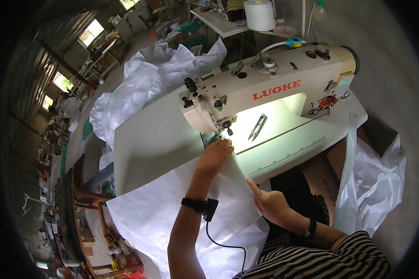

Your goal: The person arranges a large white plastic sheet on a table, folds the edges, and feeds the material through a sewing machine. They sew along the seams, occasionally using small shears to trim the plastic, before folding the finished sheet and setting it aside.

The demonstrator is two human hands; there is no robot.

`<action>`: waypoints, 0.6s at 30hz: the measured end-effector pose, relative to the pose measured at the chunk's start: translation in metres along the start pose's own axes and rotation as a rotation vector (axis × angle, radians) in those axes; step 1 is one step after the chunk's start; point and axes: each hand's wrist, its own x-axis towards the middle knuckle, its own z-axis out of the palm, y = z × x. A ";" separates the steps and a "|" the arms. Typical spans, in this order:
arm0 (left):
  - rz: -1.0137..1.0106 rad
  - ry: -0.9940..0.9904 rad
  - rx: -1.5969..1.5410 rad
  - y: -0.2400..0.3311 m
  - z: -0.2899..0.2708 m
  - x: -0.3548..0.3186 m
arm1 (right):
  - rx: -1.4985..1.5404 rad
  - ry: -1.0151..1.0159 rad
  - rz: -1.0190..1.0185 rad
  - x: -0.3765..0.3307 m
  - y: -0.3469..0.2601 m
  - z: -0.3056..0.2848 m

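Nearest, a striped black and white shirt sleeve (312, 265) at the bottom edge. Just above it, right hand (271, 203) lying flat and open on the near edge of the big white shiny plastic cloth (172, 214), thumb pointing up toward the machine, dark band on the wrist. Left arm reaching forward, black wrist strap with a small box and black cord (201, 205) hanging down. Left hand (215, 156) curled, fingertips pressing the cloth down right by the needle foot (228, 130); gripping or only pushing, hard to tell.

Cloth spread over the pale grey flat bench (158, 135), folded to a point, long way running from the lower left up to the needle, tip aimed at the machine.

Further on, cream sewing machine with red letters (270, 79), long body stretched left to right, lamp lighting the bench below. Small silver thread snips (257, 126) lying just beside the needle. More crumpled white cloth (144, 79) piled behind the bench. White thread cone (260, 15) on top. Far back, cluttered workshop, bright windows (91, 31).
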 end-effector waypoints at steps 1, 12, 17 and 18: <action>0.003 -0.002 0.002 -0.002 0.002 -0.004 | -0.071 -0.031 -0.005 0.001 -0.001 0.002; 0.024 0.049 0.113 0.013 -0.011 -0.001 | 0.179 0.271 0.024 0.023 0.013 0.004; 0.029 0.097 -0.037 0.001 -0.005 -0.004 | 0.276 0.114 0.176 0.027 -0.002 -0.006; 0.044 0.082 -0.065 0.002 -0.006 -0.003 | 0.278 0.078 0.196 0.028 -0.004 -0.009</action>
